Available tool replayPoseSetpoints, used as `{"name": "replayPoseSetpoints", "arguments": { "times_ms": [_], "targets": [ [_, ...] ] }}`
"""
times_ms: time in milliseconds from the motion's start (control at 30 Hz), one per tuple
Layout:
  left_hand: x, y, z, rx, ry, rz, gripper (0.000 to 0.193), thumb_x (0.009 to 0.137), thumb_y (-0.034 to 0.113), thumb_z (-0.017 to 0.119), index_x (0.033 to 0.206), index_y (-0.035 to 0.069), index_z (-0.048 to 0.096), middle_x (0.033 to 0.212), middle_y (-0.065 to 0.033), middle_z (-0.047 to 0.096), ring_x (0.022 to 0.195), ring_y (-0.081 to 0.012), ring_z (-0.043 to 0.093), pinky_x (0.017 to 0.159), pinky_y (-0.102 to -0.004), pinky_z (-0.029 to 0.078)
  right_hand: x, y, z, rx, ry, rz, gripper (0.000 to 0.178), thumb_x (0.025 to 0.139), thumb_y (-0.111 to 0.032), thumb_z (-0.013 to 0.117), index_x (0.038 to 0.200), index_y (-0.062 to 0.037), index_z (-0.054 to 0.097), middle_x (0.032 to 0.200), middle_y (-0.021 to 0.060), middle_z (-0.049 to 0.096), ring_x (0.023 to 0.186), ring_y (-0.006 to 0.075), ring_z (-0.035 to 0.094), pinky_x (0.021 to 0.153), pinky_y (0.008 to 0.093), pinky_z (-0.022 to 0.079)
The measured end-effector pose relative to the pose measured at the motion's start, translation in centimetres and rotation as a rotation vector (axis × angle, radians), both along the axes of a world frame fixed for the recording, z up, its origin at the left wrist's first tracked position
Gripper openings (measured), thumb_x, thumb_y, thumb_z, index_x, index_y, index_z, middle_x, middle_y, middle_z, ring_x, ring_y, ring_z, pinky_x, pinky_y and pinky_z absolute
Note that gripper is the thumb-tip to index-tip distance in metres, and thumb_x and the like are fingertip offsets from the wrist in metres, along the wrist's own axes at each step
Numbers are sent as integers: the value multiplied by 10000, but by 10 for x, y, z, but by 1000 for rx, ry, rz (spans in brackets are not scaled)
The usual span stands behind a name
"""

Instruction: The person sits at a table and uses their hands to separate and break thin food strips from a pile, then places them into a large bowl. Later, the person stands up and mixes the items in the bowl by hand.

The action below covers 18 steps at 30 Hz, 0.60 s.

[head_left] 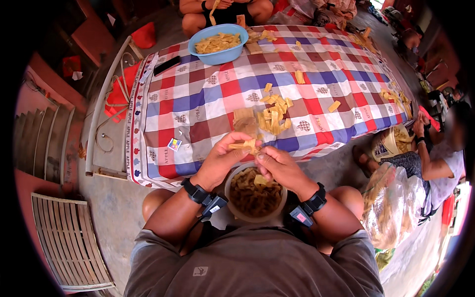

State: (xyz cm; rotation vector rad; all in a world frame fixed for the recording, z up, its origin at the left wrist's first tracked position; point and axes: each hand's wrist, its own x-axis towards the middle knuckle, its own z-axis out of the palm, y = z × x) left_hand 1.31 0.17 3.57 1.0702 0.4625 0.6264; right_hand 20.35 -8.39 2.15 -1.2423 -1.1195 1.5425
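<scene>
My left hand (pixel 222 158) and my right hand (pixel 279 166) meet over a round bowl (pixel 230 195) of folded brownish-yellow pieces between my knees. Together they pinch a thin yellow dough strip (pixel 246 145), the left holding most of it, the right fingertips at its end. Just beyond lies a pile of flat yellow dough strips (pixel 271 116) on a red, blue and white checked cloth (pixel 208 94). Both wrists wear black bands with small devices.
A blue bowl (pixel 217 53) of yellow pieces sits at the far edge before a seated person. A black phone (pixel 166 65) and a small card (pixel 174 144) lie on the cloth. Another person (pixel 435 158) sits right, beside a clear bag (pixel 391 208).
</scene>
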Motion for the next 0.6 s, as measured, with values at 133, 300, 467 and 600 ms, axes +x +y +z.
{"name": "replayPoseSetpoints", "arguments": {
  "times_ms": [133, 300, 467, 600],
  "targets": [
    [-15, 18, 4, 13, 124, -102, 218, 1000, 154, 554, 1183, 47, 601, 1166, -66, 656, 1114, -154, 602, 987, -321, 464, 8, -6, 13, 367, -585, 0, 263, 1007, -240, 527, 1071, 5, 598, 884, 200, 645, 832, 365, 654, 735, 448, 498],
    [-6, 20, 3, 75, 417, -180, 260, 1027, 274, 547, 1145, 46, 590, 1060, -26, 587, 974, -104, 619, 810, -263, 483, 9, -10, 13, 483, -914, 175, 243, 977, -247, 527, 993, -9, 576, 918, 217, 663, 871, 427, 640, 751, 509, 500],
    [6, 8, -7, -92, 538, -310, 302, 1053, 351, 512, 1143, 68, 566, 995, -3, 582, 601, -84, 536, 586, -199, 436, -6, -12, -8, 535, -939, 219, 268, 976, -293, 542, 947, -27, 550, 890, 197, 657, 837, 416, 638, 706, 503, 497],
    [11, 1, -24, -105, 544, -269, 244, 1054, 292, 516, 1147, 75, 575, 910, 16, 586, 635, -51, 520, 569, -188, 423, -8, -12, -12, 455, -942, 246, 271, 979, -305, 547, 943, -36, 547, 908, 197, 659, 834, 411, 639, 687, 499, 494]
  ]
}}
